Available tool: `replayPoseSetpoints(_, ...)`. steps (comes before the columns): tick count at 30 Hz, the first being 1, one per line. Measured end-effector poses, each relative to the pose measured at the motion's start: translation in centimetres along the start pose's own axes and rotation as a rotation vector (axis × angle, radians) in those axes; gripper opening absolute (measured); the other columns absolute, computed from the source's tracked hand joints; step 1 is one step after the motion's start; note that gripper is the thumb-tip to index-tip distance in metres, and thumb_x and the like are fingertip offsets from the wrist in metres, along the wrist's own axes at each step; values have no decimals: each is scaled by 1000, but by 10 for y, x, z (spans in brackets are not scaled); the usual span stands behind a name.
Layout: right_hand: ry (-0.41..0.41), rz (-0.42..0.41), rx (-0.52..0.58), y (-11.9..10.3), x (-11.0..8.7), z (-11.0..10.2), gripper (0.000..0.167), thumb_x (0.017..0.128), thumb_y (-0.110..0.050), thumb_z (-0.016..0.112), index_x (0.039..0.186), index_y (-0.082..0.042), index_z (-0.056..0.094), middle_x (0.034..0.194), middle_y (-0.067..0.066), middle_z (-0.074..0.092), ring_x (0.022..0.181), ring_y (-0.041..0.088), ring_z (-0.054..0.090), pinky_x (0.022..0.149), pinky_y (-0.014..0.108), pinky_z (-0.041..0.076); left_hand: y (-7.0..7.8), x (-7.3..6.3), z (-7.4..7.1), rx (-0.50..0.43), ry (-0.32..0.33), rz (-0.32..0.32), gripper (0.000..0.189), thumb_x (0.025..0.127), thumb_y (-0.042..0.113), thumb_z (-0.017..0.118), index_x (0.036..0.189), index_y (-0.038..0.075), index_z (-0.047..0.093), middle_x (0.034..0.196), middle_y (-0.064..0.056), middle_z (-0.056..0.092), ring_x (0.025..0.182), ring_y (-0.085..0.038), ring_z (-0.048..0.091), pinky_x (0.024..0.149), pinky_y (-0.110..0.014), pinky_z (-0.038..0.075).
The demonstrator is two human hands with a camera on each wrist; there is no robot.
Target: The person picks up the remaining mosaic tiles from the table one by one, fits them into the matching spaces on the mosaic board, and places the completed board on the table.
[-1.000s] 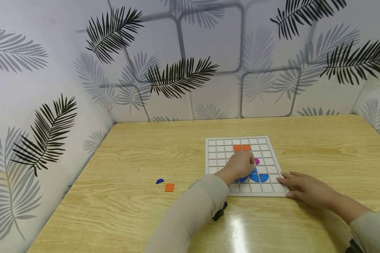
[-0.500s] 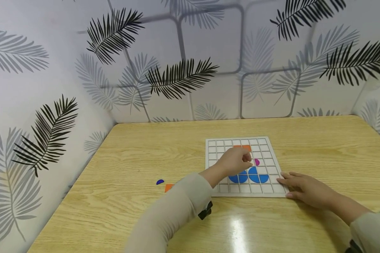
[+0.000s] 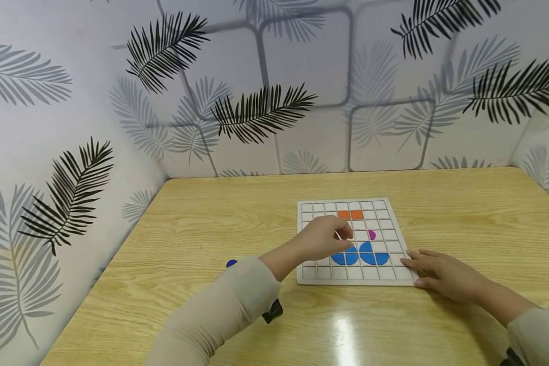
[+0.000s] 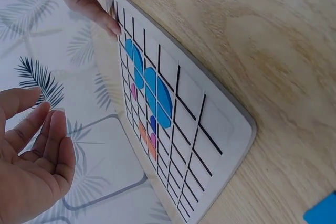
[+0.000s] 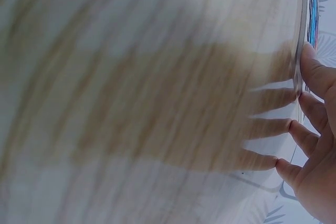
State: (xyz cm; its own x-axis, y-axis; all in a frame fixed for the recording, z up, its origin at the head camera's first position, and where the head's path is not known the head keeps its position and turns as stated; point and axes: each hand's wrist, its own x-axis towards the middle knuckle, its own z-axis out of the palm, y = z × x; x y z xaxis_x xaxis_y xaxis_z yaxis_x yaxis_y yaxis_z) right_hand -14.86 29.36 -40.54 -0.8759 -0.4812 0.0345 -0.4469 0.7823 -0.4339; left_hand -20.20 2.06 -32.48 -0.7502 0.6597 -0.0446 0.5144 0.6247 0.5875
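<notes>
While left hand [image 3: 322,239], fingers loosely curled, hangs above white grid board [image 3: 355,273], right hand [image 3: 448,274], fingers spread, touches right edge; orange square tiles [image 3: 356,214], far side.

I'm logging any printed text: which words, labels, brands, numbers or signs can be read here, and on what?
None can be read in any view.
Board: grid lines only.
Pieces: plain colour, no lettering visible.
Wall: leaf and line patterns only.
Black item by the left sleeve: too small to tell.
</notes>
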Motion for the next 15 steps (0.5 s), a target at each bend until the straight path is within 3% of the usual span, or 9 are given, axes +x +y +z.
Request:
replayPoseSetpoints(9,-1,-3,13,0,0,0,47,80,-29,59,119,-4,52,125,22,40,114,45,30,87,55,25,-11,-24,-6,-65,7,36,11,80,14,61,90,8,60,88,2,58,76,-6,52,67,-15,41)
replayPoseSetpoints(15,8,-3,18,0,0,1,46,80,-28,60,118,-4,52,125,22,40,114,45,30,87,55,25,-21,-39,-10,-81,-7,-6,14,80,13,61,93,7,60,88,2,57,75,-6,53,66,-17,42)
